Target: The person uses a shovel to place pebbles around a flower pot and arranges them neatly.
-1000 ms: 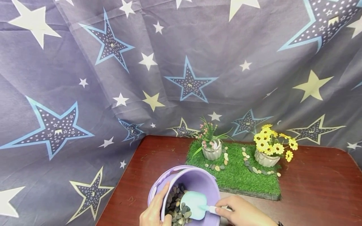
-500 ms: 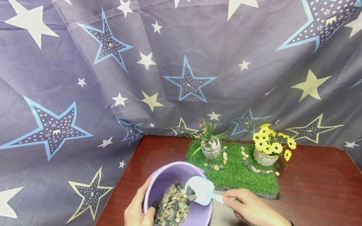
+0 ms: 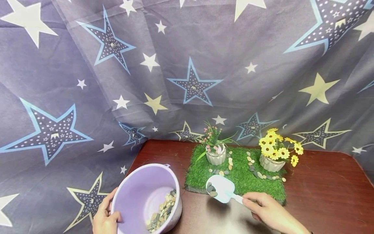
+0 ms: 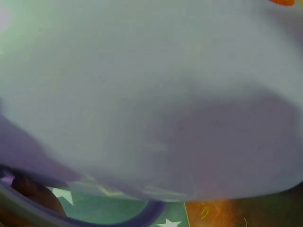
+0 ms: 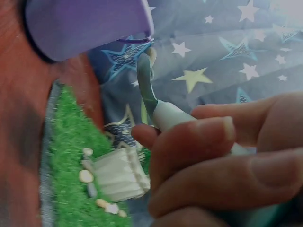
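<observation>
My left hand (image 3: 105, 214) grips the rim of a purple bucket (image 3: 140, 185), thumb over the inside edge. The bucket leans toward the right, and a heap of pebbles (image 3: 162, 211) lies along its lower side. The bucket's wall (image 4: 142, 94) fills most of the left wrist view. In my right hand (image 3: 267, 208) is the white handle of a pale blue toy shovel (image 3: 223, 188). A few dark pebbles (image 3: 211, 189) sit in its scoop, over the table at the front edge of the artificial grass mat (image 3: 242, 182). The right wrist view shows my fingers (image 5: 189, 146) curled round the handle.
On the mat stand a pot with pink flowers (image 3: 216, 156) and a pot with yellow flowers (image 3: 272, 162). Curved rows of pebbles (image 3: 264, 176) lie beside the pots. A star-patterned cloth (image 3: 175, 65) hangs behind the reddish-brown table (image 3: 321, 182).
The bucket has moved left with my left hand. My right hand has lifted the shovel, with pebbles in it, out of the bucket and rightward, near the mat.
</observation>
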A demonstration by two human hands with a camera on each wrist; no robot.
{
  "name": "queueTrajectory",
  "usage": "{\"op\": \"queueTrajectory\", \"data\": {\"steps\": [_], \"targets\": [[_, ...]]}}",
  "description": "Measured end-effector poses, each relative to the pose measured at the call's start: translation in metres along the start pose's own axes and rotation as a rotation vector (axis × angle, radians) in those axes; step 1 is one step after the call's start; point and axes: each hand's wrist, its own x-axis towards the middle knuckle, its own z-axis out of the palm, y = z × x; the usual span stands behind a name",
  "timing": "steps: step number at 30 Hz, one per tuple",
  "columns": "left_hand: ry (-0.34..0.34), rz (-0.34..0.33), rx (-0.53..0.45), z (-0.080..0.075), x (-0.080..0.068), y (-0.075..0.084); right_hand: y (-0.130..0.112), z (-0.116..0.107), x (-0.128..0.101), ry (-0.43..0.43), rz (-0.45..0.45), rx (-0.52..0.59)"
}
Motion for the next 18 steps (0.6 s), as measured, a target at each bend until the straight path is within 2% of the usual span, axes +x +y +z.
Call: {"op": "queueTrajectory", "data": {"steps": [7,13,18], "targets": [[0.042,-0.032,0.016,0.000,0.006,-0.002,0.023,0.018,0.021,0.057,0.070,0.055],[0.011,-0.056,-0.035,0.001,0.008,-0.003,0.056,0.044,0.053,0.070,0.190,0.247],[-0.003,-0.062,-0.001,0.000,0.008,-0.004,0.075,0.066,0.080,0.116,0.233,0.331]]}}
